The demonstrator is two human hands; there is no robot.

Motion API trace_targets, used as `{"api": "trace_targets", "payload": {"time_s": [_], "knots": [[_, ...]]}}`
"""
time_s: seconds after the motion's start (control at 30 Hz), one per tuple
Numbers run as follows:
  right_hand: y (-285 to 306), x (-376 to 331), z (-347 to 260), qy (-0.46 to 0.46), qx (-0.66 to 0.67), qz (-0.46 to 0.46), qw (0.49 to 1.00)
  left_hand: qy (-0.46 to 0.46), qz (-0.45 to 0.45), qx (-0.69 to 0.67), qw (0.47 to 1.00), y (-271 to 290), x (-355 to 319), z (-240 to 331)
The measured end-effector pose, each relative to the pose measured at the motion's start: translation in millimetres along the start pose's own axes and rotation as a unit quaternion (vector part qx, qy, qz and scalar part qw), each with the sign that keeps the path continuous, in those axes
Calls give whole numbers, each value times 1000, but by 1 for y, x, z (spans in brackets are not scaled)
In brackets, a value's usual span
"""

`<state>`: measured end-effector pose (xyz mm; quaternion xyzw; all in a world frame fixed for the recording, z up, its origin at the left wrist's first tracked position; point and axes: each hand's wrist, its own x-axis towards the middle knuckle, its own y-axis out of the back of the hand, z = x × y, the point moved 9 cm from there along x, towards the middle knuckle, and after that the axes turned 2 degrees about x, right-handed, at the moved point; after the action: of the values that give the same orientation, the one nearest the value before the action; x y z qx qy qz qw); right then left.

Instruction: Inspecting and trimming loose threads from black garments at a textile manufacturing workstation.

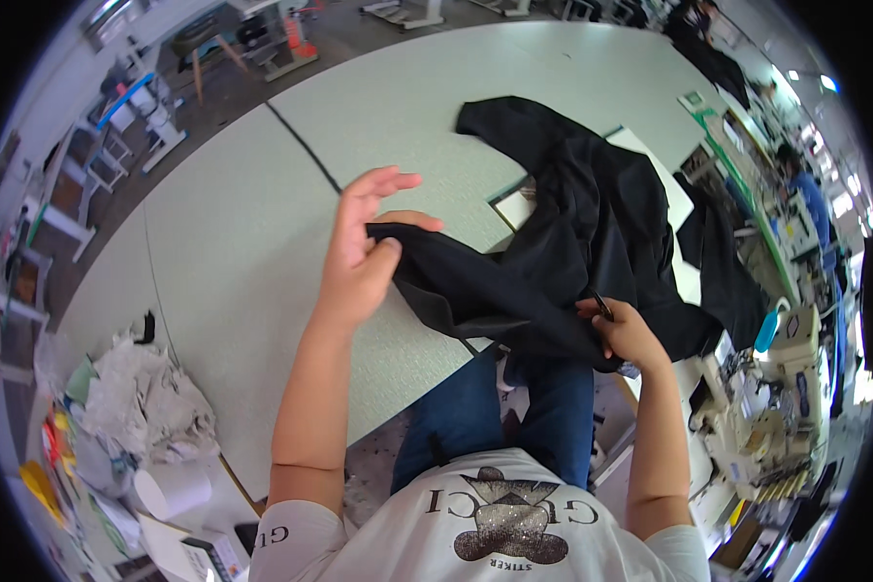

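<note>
Both hands' grip pinching black garment (572,233) over grey table (242,242); sewing machine (766,407) right.

No package, sign or screen can be told for sure. The nearest candidate is a small white box-like thing with a dark panel (209,555), low and well to the left of both hands, too blurred to tell whether it is a package or a device.
</note>
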<state>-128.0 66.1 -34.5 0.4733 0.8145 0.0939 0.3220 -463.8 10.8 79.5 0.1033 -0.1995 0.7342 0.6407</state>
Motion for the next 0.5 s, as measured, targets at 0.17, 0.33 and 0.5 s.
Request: {"api": "trace_targets", "payload": {"time_s": [0.17,0.33,0.5], "knots": [[28,3,13,-29,-61,15,998,-15,25,9,1000,22,12,-5],[52,-13,24,-34,-42,68,996,-33,95,-45,994,48,15,12],[63,-13,46,48,-40,121,991,-74,122,-59,988,64,11,22]]}}
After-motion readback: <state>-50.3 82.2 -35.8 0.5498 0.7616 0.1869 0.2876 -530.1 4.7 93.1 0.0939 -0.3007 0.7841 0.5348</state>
